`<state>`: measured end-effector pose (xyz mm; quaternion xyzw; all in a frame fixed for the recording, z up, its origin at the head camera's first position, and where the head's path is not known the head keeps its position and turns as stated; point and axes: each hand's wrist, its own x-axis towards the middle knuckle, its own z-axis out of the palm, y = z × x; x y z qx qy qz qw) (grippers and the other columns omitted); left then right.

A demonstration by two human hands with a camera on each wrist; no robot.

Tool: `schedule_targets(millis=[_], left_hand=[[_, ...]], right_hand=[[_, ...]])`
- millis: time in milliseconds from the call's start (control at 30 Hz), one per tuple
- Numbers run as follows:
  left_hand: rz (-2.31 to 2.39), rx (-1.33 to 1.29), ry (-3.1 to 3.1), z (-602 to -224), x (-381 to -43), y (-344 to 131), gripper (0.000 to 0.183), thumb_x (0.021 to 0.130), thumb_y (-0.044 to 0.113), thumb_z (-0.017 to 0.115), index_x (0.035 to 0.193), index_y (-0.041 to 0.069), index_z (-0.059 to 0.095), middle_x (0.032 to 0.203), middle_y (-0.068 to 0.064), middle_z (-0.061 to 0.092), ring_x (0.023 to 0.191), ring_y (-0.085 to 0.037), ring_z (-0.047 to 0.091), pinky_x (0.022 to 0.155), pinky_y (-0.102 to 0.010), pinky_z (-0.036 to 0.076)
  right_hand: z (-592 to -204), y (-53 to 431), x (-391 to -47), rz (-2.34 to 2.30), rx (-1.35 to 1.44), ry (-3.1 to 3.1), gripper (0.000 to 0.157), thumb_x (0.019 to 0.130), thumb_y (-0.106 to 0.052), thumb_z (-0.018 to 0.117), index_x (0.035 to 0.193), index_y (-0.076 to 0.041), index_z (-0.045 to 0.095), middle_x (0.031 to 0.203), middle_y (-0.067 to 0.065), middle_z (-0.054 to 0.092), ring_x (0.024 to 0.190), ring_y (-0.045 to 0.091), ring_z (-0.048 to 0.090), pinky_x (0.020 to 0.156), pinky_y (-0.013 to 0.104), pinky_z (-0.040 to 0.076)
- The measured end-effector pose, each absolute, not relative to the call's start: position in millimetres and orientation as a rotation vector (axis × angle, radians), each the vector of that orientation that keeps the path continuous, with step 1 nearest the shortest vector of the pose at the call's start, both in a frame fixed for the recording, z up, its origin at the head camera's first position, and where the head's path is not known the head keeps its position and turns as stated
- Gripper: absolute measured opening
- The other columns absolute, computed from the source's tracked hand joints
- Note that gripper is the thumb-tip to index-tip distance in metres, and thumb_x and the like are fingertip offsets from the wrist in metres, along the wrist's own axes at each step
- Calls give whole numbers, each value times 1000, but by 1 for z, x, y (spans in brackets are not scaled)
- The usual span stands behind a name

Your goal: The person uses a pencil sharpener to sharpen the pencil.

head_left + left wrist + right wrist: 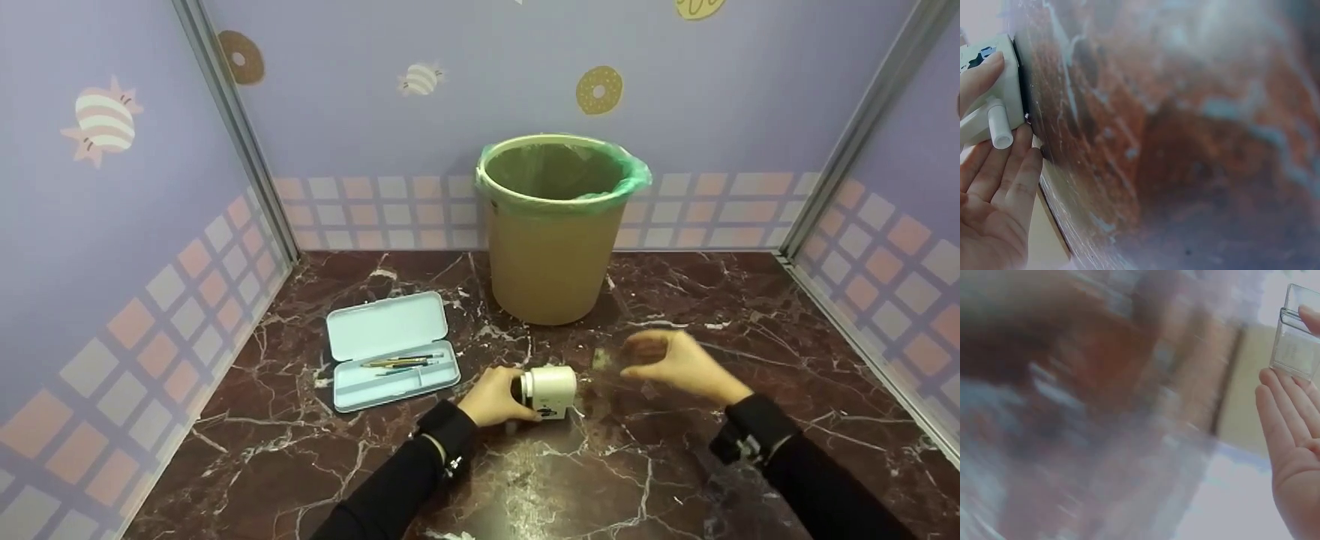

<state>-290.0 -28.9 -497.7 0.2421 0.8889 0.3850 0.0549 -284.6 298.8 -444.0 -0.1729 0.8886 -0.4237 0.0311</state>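
A white pencil sharpener point(553, 384) with a small crank handle point(1000, 125) lies on the dark marbled table. My left hand point(491, 397) grips it at its left end, thumb on the printed face and fingers on the other side. To the right, my right hand point(684, 365) is raised over the table. Between its thumb and fingertips it pinches a clear plastic shavings drawer point(1292, 346). That drawer is best seen in the right wrist view; in the head view it is blurred. Whether it holds shavings, I cannot tell.
A light blue pencil case point(386, 328) lies with its lid raised, several pencils point(405, 361) inside. Behind the hands stands a tan waste bin point(551, 262) lined with a green bag point(637, 176). Patterned panels point(360, 112) wall the table at the back and both sides.
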Motion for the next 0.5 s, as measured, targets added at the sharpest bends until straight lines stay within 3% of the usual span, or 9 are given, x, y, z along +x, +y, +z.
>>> schedule_targets(millis=[200, 400, 500], left_hand=[[1182, 735, 2696, -498, -291, -30, 47, 65, 20, 95, 105, 3, 75, 96, -11, 79, 77, -10, 68, 74, -24, 56], [1176, 719, 2683, -498, -291, -29, 47, 66, 21, 95, 105, 3, 74, 97, -11, 79, 77, -10, 68, 73, -23, 56], [1173, 732, 2685, -498, -291, -29, 46, 66, 21, 95, 103, 3, 74, 96, -11, 79, 76, -10, 67, 72, -23, 56]], right_hand=[[-371, 309, -299, -1250, -456, 2810, 64, 85, -32, 82, 137, -2, 58, 132, 22, 68, 114, 27, 71, 88, 19, 57], [-306, 315, -318, -1314, -366, 2879, 69, 87, -40, 79, 141, -4, 55, 137, 22, 65, 100, -4, 68, 85, 11, 54], [-280, 314, -328, -1344, -324, 2944, 69, 86, -42, 79, 139, -4, 56, 137, 22, 65, 95, -10, 66, 84, 8, 52]])
